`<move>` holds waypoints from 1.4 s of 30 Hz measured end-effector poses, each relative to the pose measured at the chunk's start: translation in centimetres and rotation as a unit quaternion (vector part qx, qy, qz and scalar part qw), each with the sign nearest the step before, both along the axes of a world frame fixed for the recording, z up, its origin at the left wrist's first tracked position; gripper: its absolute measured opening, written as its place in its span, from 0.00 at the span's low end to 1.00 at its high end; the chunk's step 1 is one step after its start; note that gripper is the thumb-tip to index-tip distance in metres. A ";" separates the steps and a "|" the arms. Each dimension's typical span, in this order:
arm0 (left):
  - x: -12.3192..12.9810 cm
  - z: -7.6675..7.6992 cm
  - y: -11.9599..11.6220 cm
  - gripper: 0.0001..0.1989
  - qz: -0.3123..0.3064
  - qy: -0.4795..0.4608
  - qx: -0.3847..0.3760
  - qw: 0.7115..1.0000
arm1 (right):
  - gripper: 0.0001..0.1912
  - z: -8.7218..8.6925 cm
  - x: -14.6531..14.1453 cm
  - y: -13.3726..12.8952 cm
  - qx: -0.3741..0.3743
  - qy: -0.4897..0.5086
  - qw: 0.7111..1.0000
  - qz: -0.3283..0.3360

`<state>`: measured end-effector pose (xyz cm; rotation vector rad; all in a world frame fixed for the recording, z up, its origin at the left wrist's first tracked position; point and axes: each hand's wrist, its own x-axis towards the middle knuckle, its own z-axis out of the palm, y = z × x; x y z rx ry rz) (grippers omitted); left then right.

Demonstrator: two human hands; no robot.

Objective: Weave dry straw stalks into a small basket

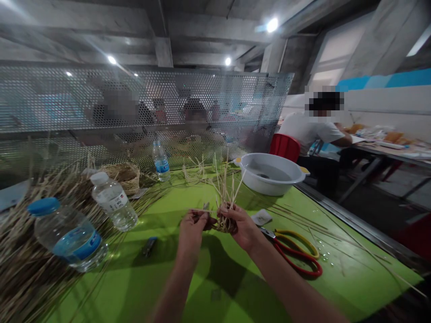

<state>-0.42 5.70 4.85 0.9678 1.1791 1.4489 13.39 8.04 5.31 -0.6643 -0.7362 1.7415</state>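
Note:
A small woven straw piece, with several pale stalks standing up from it, is held above the green table. My right hand is wrapped round its right side, fingers closed. On the left, my left hand pinches a strand that runs to the woven piece; its fingertips are close together. Something small and pointed shows just above the left fingers, too small to make out. Scissors with one red and one yellow handle lie to the right of my right forearm, beside a crumpled white tissue.
At left are a heap of straw, bottles and a woven basket. A white basin stands at the back right. Loose stalks lie at right, a dark clip-like item at left. A seated person is beyond.

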 end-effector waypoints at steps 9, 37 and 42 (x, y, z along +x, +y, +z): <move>0.0 -0.4 0.1 0.10 0.016 0.004 -0.010 1.000 | 0.16 -0.1 0.0 -0.1 -0.016 -0.007 1.000 -0.004; 0.6 -1.1 0.0 0.03 0.008 0.098 0.094 0.991 | 0.12 -1.0 0.0 0.5 0.065 -0.098 0.993 -0.013; 0.7 -1.0 -0.5 0.06 -0.016 0.173 0.094 0.980 | 0.13 -1.0 0.1 0.6 0.065 -0.121 0.990 -0.035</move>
